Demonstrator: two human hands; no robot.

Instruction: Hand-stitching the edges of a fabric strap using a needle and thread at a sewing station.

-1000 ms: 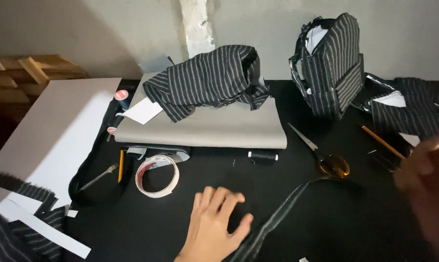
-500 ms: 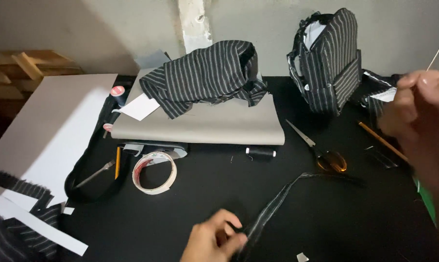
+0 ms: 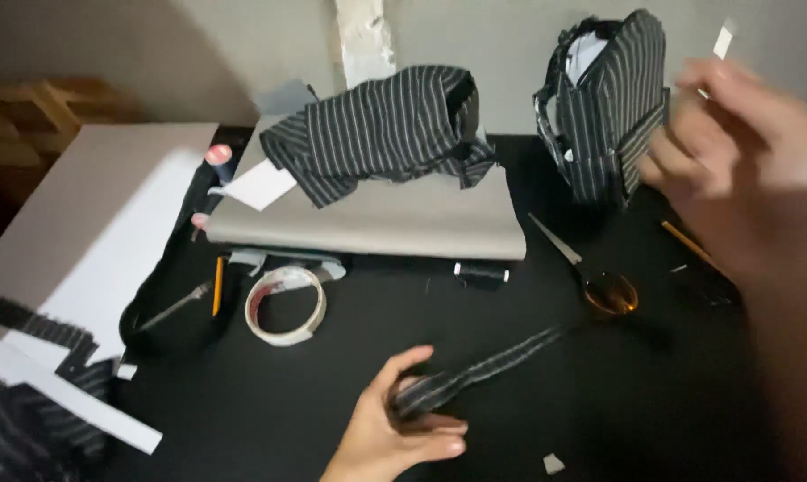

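My left hand is low in the middle, fingers closed on one end of a narrow black pinstriped fabric strip. The strip runs up and to the right across the black table toward the scissors. My right hand is raised at the right and blurred. Its fingers pinch a small white piece that sticks up above them; I cannot make out what it is.
A grey flat pad carries a folded pinstriped cloth. A pinstriped bag stands at the back right. A tape roll, a black thread spool, pencils and a white board lie to the left.
My left hand went from lying flat to gripping the strip's end. My right hand rose from the lower right to the upper right with the small piece pinched in it.
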